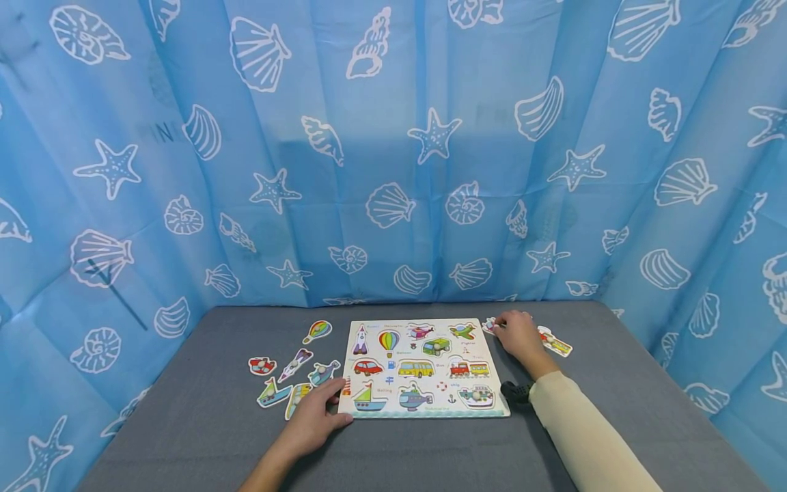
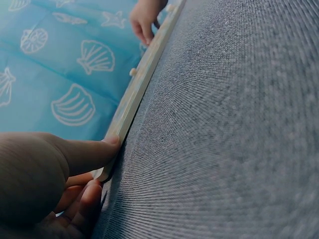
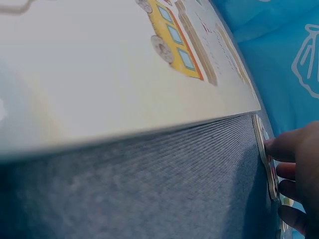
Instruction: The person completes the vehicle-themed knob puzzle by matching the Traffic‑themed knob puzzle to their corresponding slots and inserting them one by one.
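Note:
A white wooden puzzle board [image 1: 399,383] with printed vehicles lies on the grey table. My left hand [image 1: 315,419] holds its near left corner; in the left wrist view the thumb [image 2: 92,153] is on the top edge and the fingers curl at the corner. Just beyond the board's far right corner, my right hand [image 1: 518,335] grips a small pink-and-white puzzle piece [image 1: 489,325], mostly covered by the fingers. The right wrist view shows the fingertips on this flat piece [image 3: 265,157], close to the board's corner. A ship piece [image 1: 477,396] with a knob sits at the board's lower right.
Left of the board lie loose pieces: a balloon [image 1: 317,331], red car [image 1: 261,366], rocket [image 1: 295,365], submarine [image 1: 324,372], sailboat [image 1: 273,393] and yellow bus [image 1: 298,400]. A train piece [image 1: 556,343] lies right of my right hand. A blue shell-print curtain [image 1: 393,150] hangs behind.

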Demonstrator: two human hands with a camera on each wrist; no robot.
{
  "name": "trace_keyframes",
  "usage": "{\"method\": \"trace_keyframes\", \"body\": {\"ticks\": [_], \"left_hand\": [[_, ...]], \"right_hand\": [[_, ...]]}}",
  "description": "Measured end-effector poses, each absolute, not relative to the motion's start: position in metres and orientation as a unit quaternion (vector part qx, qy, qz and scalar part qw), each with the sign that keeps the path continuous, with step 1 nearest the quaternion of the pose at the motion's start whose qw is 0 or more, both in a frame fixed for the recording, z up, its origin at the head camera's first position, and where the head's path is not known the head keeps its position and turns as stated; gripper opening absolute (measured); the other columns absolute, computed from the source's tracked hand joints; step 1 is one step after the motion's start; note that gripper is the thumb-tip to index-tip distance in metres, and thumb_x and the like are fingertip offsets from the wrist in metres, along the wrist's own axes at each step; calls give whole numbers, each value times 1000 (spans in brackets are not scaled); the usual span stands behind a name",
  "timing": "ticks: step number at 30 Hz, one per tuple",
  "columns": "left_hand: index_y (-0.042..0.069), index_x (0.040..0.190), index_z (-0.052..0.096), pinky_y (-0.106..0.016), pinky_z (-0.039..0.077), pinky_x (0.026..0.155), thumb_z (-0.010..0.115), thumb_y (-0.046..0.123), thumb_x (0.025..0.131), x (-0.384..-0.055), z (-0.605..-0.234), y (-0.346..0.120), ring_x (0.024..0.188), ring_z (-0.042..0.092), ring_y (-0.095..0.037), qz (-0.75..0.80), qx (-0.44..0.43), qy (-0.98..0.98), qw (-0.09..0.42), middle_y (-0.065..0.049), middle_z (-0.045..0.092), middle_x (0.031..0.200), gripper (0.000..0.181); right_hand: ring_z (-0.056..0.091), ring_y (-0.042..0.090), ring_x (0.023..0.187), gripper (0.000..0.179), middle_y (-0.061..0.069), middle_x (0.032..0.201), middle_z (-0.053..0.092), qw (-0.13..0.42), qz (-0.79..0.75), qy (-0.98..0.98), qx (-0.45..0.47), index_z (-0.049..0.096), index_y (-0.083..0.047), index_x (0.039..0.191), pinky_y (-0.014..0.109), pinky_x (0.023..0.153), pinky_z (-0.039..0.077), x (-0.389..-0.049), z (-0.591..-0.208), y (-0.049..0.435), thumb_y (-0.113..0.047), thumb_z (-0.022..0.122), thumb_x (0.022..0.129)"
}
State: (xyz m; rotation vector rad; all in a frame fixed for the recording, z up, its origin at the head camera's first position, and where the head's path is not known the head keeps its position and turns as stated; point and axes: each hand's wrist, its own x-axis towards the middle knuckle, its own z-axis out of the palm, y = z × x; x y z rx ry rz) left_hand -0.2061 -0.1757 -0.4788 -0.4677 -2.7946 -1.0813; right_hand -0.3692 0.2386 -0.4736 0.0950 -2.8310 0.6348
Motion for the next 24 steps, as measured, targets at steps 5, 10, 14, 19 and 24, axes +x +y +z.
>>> {"method": "trace_keyframes", "body": {"ticks": [5,10,14,19,24], "left_hand": [[-3,128,59,-36,46,79,83,15,75,-207,-480,-176,92,57,-19,-358,-153,-920,54,-10,61,119,61],[-3,128,59,-36,46,79,82,14,76,-209,-482,-177,92,57,-18,-351,-152,-922,55,-10,61,119,60],[-3,128,59,-36,46,80,82,14,76,-210,-482,-177,92,57,-18,-348,-150,-924,54,-9,60,119,59],[-3,128,59,-37,46,80,82,14,76,-209,-482,-177,92,57,-18,-346,-150,-925,49,-9,60,119,59],[-2,128,59,-37,46,80,82,14,76,-209,-481,-176,93,58,-18,-347,-149,-925,46,-10,60,120,59]], "right_hand": [[56,40,94,15,19,97,67,122,206,-970,40,72,1,95,55,83,42,-370,-471,238,-10,66,86],[59,38,92,14,18,95,67,119,206,-970,42,71,0,94,53,80,44,-370,-468,237,-10,65,86],[61,36,89,13,17,94,67,114,208,-971,41,70,-1,93,52,78,45,-370,-465,236,-10,65,86],[61,35,87,12,16,93,67,109,211,-971,34,70,-2,93,51,77,45,-371,-462,234,-10,65,86],[61,32,86,12,15,93,67,96,216,-971,29,70,-2,95,49,76,45,-372,-458,233,-10,64,89]]}}
